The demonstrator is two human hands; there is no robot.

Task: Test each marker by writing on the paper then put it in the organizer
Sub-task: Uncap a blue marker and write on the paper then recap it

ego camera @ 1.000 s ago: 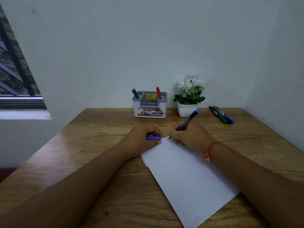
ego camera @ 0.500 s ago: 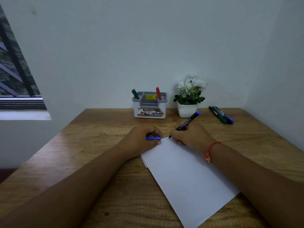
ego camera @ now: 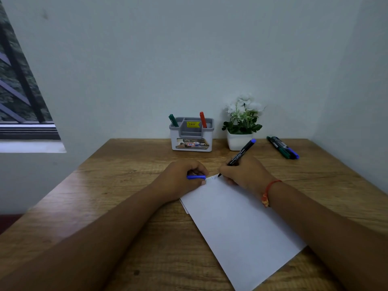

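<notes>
Now your right hand [ego camera: 244, 174] is pinching blue marker [ego camera: 241, 153] in closed writing grip, tip touching far corner of paper [ego camera: 241, 223]; faint marks showing there. Left hand [ego camera: 180, 179] is curling shut around blue cap [ego camera: 196, 177], pinning paper edge to surface [ego camera: 126, 185]. Step in hand: testing. Next, likely: capping marker, then reaching to organizer [ego camera: 192, 134] at back, already holding green marker [ego camera: 173, 120] and red marker [ego camera: 203, 119]. Two more markers [ego camera: 283, 147] are waiting at right.
</notes>
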